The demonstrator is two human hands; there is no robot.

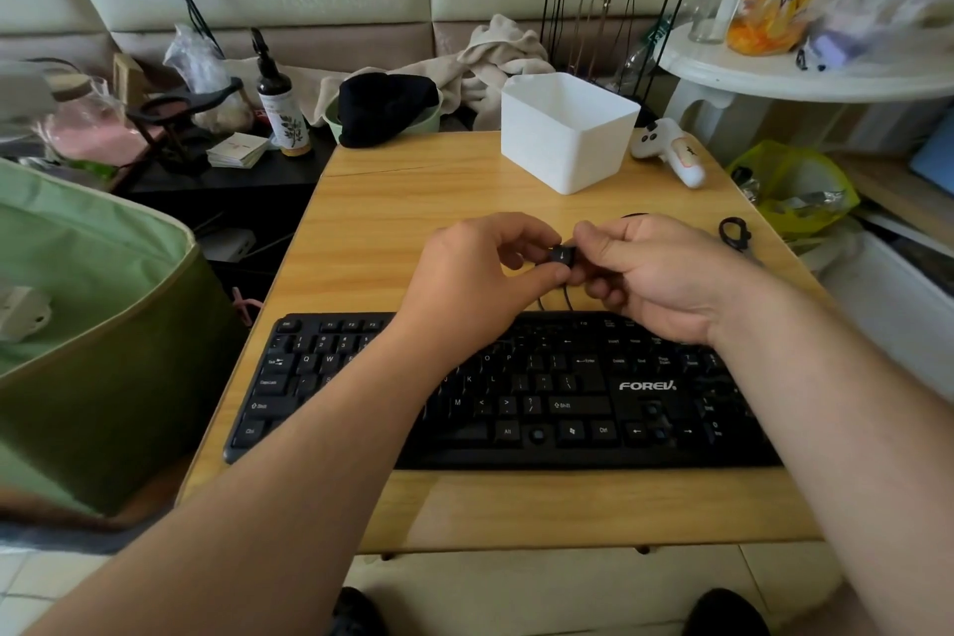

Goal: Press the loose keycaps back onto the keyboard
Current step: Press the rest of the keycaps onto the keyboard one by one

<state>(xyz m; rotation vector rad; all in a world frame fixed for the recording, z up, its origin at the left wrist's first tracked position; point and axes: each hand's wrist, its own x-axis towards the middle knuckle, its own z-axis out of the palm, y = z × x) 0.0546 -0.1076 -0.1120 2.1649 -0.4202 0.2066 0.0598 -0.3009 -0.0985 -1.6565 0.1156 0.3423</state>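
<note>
A black FOREV keyboard point(568, 403) lies across the near part of a wooden table point(382, 201). Bare key sockets show in its arrow cluster, near the up and down arrows, and one in the bottom row right of Alt. Above the keyboard's far edge both hands meet around one small black keycap point(561, 254) with a white arrow on it. My left hand point(480, 284) pinches the keycap from the left with thumb and fingertips. From the right, my right hand point(650, 274) pinches the same keycap. The forearms hide parts of the key rows.
A white plastic bin point(568, 134) stands at the table's back. To its right lies a white controller point(671, 150), and a black keycap puller point(735, 232) lies near the right edge. A green bag point(93, 325) sits left of the table, clutter behind.
</note>
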